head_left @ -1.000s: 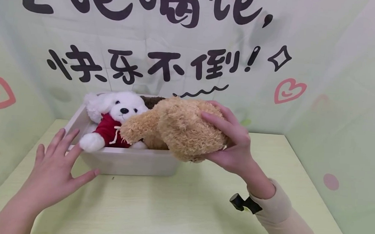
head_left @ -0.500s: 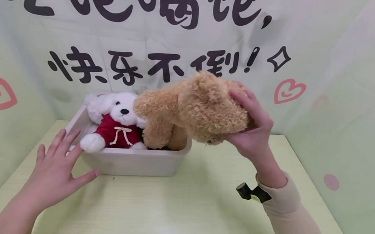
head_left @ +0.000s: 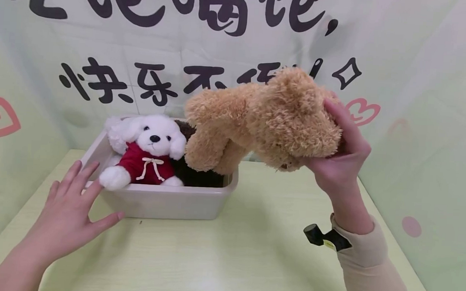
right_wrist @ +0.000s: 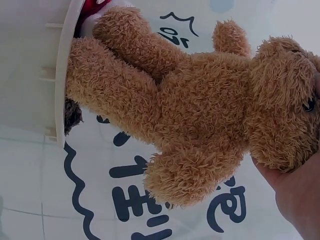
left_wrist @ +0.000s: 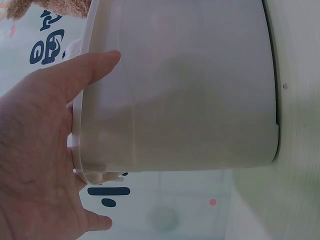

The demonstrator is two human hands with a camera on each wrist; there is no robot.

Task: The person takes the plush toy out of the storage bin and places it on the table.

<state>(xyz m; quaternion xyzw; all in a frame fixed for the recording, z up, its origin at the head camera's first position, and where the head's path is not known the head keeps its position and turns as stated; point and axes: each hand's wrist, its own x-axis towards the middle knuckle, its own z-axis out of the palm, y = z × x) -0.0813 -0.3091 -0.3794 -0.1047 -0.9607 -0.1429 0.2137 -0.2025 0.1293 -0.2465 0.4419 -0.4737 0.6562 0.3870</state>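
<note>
A: What's closest to me?

B: Your left hand (head_left: 66, 211), over the bench (head_left: 210, 260): its fingers lie straight and spread at the corner of the white box (head_left: 165, 203).

A: And the other?

B: Your right hand (head_left: 343, 156) grips the tan plush toy (head_left: 258, 120) by its head; body and legs stretch left of those fingers, feet near the rim. I can't tell whether they touch it.

A: What's just changed?

B: That toy now sits higher and farther right than a second ago, and a dark fluffy thing (head_left: 199, 177) shows below and left of your right fingers. I judge the lift nearly done.

A: What else is inside?

B: Beyond your left fingers, a white plush dog (head_left: 155, 134) in a red hoodie (head_left: 133, 161). Farthest hangs the lettered cloth (head_left: 163, 47).
</note>
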